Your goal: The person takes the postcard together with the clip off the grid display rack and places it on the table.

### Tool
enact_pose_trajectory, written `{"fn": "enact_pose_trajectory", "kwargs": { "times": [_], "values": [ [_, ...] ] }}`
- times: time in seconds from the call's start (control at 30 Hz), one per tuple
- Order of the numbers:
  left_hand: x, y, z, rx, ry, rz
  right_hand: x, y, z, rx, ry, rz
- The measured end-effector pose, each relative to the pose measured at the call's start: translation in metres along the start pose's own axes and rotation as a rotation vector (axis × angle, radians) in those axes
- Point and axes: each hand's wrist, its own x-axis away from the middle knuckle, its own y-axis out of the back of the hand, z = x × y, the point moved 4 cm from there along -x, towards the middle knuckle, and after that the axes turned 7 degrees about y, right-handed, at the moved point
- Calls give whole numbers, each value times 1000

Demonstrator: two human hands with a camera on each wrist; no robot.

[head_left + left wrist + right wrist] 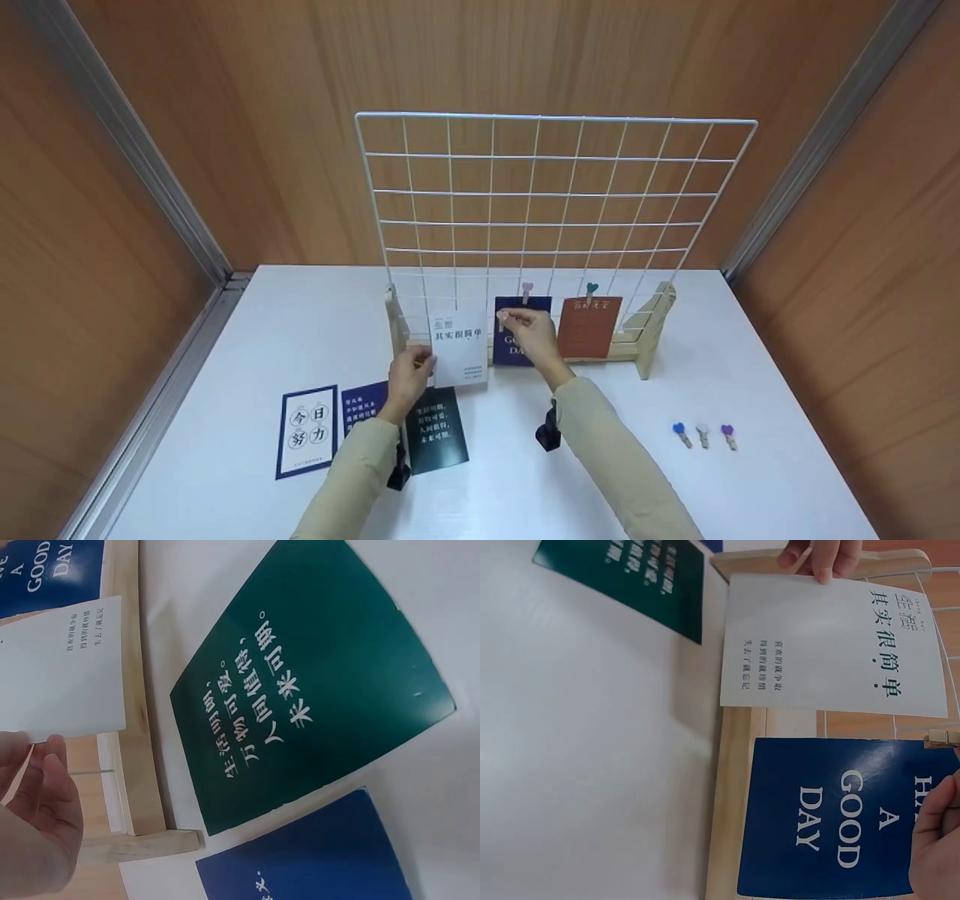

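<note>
White card [459,358] is upright before the wire grid [529,194], left hand [409,379] pinching its left edge, right hand [534,334] gripping a small clip [943,739]; likely light, bendy, crease-prone, so best held by the edges.

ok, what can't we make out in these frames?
- Navy "GOOD DAY" card, right wrist view: top line partly behind the right hand.
- Clothespin in that hand, right wrist view: heart end cut off by the right edge.
- White card, left wrist view: upper part cut off by the left edge.
- Blue text card, head view: right side behind the left hand and forearm.
- Rust-red card, head view: lettering too small to read.
</note>
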Motion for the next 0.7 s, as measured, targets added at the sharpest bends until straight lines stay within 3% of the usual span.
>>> {"fn": "enact_pose_trajectory", "kwargs": {
  "times": [0.27,0.7],
  "values": [
    [6,-4,3,9,13,23,6,7,-7,26,-30,-2],
    [21,-11,2,46,-54,60,15,15,-15,-13,-75,-4]
  ]
}}
